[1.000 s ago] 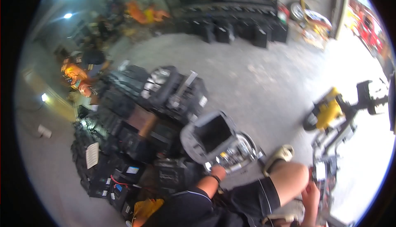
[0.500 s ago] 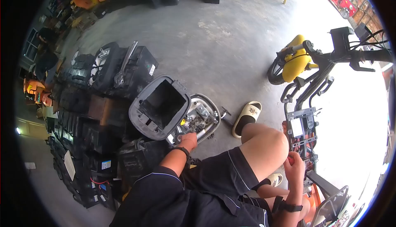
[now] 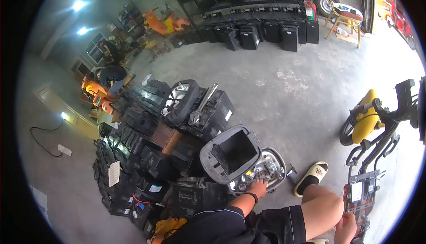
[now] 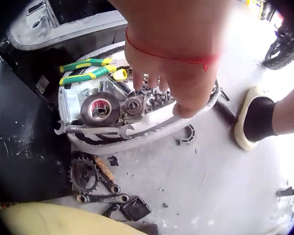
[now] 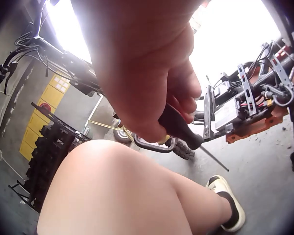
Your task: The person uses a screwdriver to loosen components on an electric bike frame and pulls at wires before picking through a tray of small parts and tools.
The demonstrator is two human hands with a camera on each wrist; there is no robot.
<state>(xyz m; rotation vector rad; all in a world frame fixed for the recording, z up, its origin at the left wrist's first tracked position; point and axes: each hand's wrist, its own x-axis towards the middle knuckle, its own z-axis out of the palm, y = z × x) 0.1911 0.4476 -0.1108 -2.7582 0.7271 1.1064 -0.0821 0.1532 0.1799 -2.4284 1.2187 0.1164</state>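
My left hand [image 4: 174, 73] reaches down into a white, shallow tray-like shell [image 4: 103, 146], its fingertips among small nuts and bolts [image 4: 154, 100]. A black tape roll [image 4: 110, 116], an open-end wrench [image 4: 92, 130] and pliers [image 4: 88, 76] with green-yellow handles lie beside the fingers. Nothing shows gripped in that hand, though its fingertips are partly hidden. Over by my knee, my right hand [image 5: 142, 73] grips the dark handle of a screwdriver [image 5: 179, 128], whose thin shaft points down past the fingers. In the head view, the same right hand is low at the right edge of the knee.
A grey open bin [image 3: 207, 155] leans over the tray. Stacked black batteries [image 3: 191, 197] fill the left side. At right stands a bike frame [image 3: 377, 146] with a metal controller box [image 5: 226, 113]. A chainring [image 4: 83, 175] and crank arm [image 4: 103, 198] lie on the floor.
The head view swung right and down, then back. My left hand stays at the tray, its fingers now more spread over the small parts. My right hand stays beside the knee.
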